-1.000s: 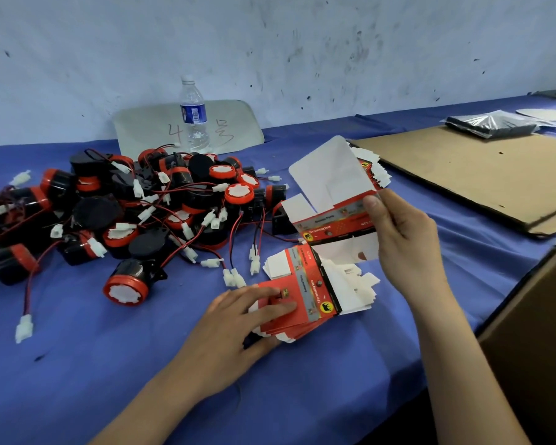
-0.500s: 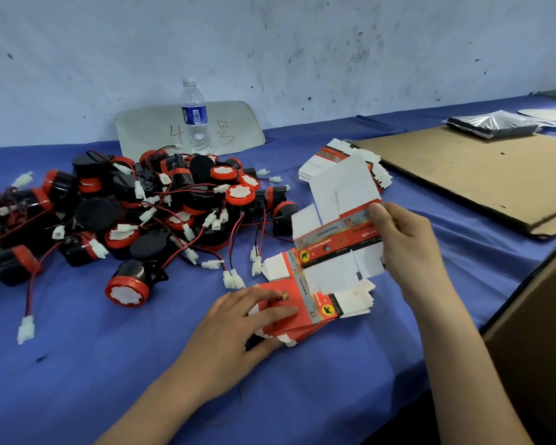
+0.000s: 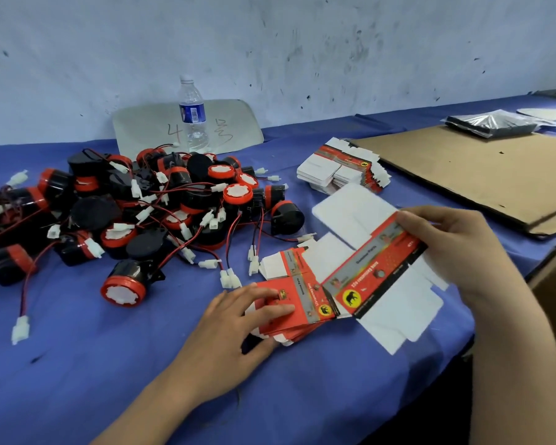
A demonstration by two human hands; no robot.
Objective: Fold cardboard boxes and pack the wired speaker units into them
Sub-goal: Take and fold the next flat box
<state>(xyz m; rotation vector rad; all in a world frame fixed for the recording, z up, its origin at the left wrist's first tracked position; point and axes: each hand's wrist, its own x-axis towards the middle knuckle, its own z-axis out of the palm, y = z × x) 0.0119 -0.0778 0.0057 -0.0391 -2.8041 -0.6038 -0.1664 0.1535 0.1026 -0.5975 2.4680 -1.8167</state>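
Speakers [image 3: 161,213] lie heaped and untouched on the left of the table [image 3: 77,364], and the left hand [image 3: 238,319] keeps its fingers flat on the near stack [image 3: 302,303] of blanks, pinning it just as a second ago. Here's the change: the right hand [image 3: 456,252], pinching one flat box [image 3: 376,268] by its red band, has swung it down from mid-air to low over the table, its lower end at the near stack's edge, uncovering the far stack [image 3: 341,168] behind. By my read, one blank is singled out for opening, with nothing folded or packed yet.
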